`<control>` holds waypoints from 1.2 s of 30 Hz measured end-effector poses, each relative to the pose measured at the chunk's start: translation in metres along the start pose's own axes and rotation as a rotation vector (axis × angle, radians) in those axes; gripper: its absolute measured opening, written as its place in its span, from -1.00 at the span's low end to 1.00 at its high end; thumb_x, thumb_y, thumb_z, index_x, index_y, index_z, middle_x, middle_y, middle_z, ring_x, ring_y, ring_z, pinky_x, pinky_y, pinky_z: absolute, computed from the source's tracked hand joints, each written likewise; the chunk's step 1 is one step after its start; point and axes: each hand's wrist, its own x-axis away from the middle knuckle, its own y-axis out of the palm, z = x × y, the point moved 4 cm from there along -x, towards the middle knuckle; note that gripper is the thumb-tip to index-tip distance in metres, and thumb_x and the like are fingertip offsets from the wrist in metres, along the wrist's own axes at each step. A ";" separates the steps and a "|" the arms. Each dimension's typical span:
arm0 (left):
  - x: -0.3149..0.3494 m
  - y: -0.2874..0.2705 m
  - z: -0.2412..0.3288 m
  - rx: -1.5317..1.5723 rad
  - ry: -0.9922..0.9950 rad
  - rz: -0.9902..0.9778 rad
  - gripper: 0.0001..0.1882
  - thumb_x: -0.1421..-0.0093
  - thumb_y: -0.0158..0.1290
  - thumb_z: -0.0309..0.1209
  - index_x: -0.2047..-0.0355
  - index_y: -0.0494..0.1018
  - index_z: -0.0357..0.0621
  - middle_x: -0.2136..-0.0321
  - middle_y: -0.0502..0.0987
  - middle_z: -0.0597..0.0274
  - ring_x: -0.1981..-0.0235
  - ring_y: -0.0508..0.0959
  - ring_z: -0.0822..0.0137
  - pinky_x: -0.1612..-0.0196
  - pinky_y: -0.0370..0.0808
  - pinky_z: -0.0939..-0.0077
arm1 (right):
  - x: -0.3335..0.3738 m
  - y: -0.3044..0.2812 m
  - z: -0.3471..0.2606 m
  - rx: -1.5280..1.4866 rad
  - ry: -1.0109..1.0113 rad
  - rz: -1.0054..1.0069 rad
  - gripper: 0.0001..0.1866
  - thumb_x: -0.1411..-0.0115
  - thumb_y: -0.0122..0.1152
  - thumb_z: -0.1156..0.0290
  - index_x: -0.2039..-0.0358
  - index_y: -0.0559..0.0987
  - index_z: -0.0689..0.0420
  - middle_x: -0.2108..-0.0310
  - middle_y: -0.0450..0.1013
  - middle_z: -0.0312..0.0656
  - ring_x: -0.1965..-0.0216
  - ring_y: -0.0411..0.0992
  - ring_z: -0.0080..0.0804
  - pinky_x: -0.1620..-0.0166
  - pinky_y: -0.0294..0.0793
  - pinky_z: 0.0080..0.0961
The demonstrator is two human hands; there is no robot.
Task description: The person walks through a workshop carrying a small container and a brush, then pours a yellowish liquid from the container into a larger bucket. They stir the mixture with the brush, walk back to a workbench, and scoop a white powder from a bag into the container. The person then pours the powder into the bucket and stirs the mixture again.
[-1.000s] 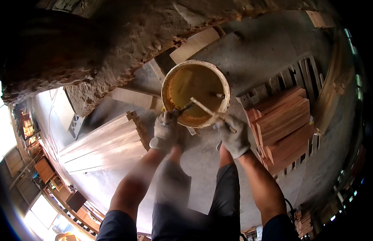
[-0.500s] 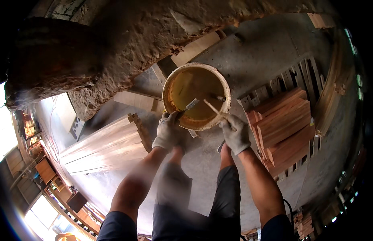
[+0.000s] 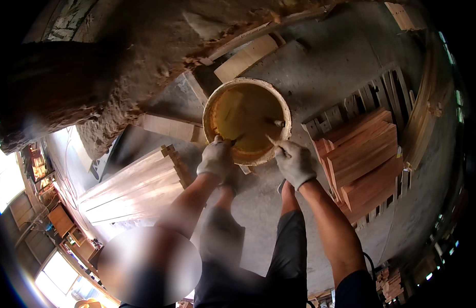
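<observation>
A round bucket [image 3: 212, 102] with a crusted pale rim stands in front of me, with yellowish-brown liquid [image 3: 248, 110] inside. My left hand [image 3: 216, 159], in a pale work glove, is closed round a dark-handled scraper [image 3: 240, 137] at the bucket's near left rim; its blade is hard to make out. My right hand [image 3: 295, 164], gloved too, pinches a thin light stick [image 3: 272, 140] that reaches over the near right rim. A short dark-ended piece [image 3: 279, 123] rests against the inner right wall of the bucket.
Reddish planks [image 3: 363, 154] are stacked on slatted wood at the right. Paler boards [image 3: 133, 187] lie at the left. A large rough brown log-like mass [image 3: 130, 61] spans the upper left, near the bucket. A loose board [image 3: 246, 57] lies beyond the bucket on the concrete floor.
The scraper's blade, bright and flat to view before, now looks dark and narrow. My right hand has shifted slightly left and up, and its stick shows shorter. The bucket appears slightly further left.
</observation>
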 end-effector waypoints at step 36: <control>-0.045 0.008 0.031 0.179 0.047 0.079 -0.59 -0.40 0.03 -0.27 -0.22 0.56 0.03 0.02 0.67 -0.13 -0.01 0.67 -0.17 -0.08 0.61 -0.03 | -0.051 0.039 0.008 0.169 0.246 -0.220 -0.75 -0.35 0.25 0.23 0.16 0.75 0.11 0.20 0.66 0.13 0.13 0.65 0.14 0.04 0.66 -0.07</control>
